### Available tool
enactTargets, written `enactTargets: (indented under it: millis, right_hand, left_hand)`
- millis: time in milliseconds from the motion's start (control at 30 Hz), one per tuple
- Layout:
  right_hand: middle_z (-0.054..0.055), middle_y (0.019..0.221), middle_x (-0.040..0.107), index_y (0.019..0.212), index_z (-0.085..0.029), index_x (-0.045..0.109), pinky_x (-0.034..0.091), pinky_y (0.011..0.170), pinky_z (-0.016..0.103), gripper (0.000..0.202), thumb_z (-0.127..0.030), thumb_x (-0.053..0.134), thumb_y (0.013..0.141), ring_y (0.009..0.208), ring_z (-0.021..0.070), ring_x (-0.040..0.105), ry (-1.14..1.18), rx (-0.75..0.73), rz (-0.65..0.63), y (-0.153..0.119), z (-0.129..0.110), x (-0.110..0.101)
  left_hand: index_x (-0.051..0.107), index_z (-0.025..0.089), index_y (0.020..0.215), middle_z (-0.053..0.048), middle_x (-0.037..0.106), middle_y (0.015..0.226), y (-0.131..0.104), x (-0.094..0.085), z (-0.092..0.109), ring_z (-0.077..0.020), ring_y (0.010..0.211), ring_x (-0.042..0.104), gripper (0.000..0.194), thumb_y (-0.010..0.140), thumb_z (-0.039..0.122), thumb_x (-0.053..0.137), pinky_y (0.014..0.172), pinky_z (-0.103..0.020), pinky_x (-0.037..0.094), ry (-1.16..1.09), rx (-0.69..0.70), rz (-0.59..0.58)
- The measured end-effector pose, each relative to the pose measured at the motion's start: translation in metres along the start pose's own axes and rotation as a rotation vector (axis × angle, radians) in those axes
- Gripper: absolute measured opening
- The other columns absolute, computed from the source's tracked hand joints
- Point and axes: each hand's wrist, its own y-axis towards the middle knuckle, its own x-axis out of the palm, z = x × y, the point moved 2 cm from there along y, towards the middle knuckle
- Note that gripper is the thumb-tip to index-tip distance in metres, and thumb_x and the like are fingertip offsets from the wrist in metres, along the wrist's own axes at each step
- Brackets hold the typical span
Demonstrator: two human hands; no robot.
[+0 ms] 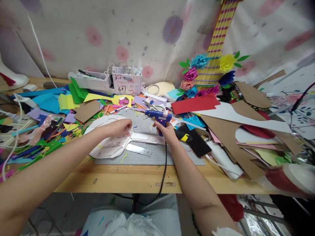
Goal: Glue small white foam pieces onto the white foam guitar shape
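Observation:
My right hand [165,129] grips a blue hot glue gun [159,115] by its handle. The gun's nozzle points left, and a small red light shows on its body. A black cord runs from the handle over the table's front edge. The fingers of my left hand [121,127] are pinched together at the edge of a white guitar-shaped paper piece [104,146], where its round body meets the long neck [147,138]. The fingertips partly hide what they pinch. A metal ruler [139,150] lies just below the neck on the grey cutting mat [177,160].
Coloured paper scraps [49,103] crowd the left side. White boxes [128,82] stand at the back. A black phone [197,141] and a yellow-black cutter [183,136] lie right of my right hand, before brown cardboard [221,131]. A flower-trimmed guitar model [216,49] leans behind.

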Motion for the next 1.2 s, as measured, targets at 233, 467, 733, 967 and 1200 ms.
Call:
enactTargets:
  millis: [233, 467, 733, 967, 1200]
  right_hand:
    - [-0.004, 0.049, 0.049, 0.069, -0.016, 0.06, 0.031, 0.045, 0.025, 0.041, -0.055, 0.068, 0.063, 0.043, 0.0084, 0.04, -0.017, 0.03, -0.021, -0.002, 0.001, 0.006]
    - [-0.002, 0.052, 0.054, 0.07, -0.017, 0.06, 0.032, 0.045, 0.025, 0.04, -0.055, 0.068, 0.064, 0.043, 0.0086, 0.04, 0.003, 0.028, -0.006, 0.001, 0.006, 0.004]
    - [-0.004, 0.048, 0.049, 0.07, -0.017, 0.061, 0.032, 0.046, 0.025, 0.041, -0.057, 0.067, 0.066, 0.043, 0.0093, 0.041, -0.036, 0.018, -0.032, 0.001, 0.009, 0.005]
    - [-0.003, 0.047, 0.05, 0.071, -0.016, 0.062, 0.032, 0.046, 0.025, 0.039, -0.055, 0.066, 0.068, 0.043, 0.0096, 0.042, -0.04, 0.013, -0.042, 0.002, 0.012, 0.005]
    - [-0.004, 0.05, 0.051, 0.07, -0.016, 0.06, 0.032, 0.046, 0.025, 0.038, -0.054, 0.068, 0.066, 0.044, 0.0086, 0.041, -0.032, 0.018, -0.03, 0.001, 0.01, 0.006]
  left_hand:
    - [0.054, 0.02, 0.104, -0.006, 0.056, 0.102, -0.009, -0.005, 0.005, -0.0176, 0.082, 0.056, 0.037, 0.069, 0.032, 0.059, 0.071, -0.028, 0.043, 0.013, 0.079, 0.004]
    - [0.059, 0.02, 0.096, -0.005, 0.057, 0.098, -0.006, -0.004, 0.007, -0.0176, 0.082, 0.057, 0.029, 0.07, 0.033, 0.056, 0.073, -0.028, 0.044, 0.042, 0.078, 0.027]
    - [0.06, 0.019, 0.094, -0.006, 0.059, 0.095, -0.004, -0.002, 0.01, -0.0187, 0.082, 0.057, 0.027, 0.069, 0.031, 0.061, 0.073, -0.028, 0.045, 0.04, 0.061, 0.063]
    - [0.058, 0.019, 0.095, -0.006, 0.056, 0.1, 0.001, 0.002, 0.012, -0.0171, 0.078, 0.058, 0.031, 0.071, 0.038, 0.063, 0.07, -0.028, 0.045, 0.037, 0.03, 0.053]
    - [0.057, 0.019, 0.095, -0.005, 0.06, 0.091, 0.005, 0.006, 0.009, -0.0204, 0.082, 0.059, 0.037, 0.065, 0.035, 0.071, 0.069, -0.029, 0.044, 0.002, -0.048, 0.073]
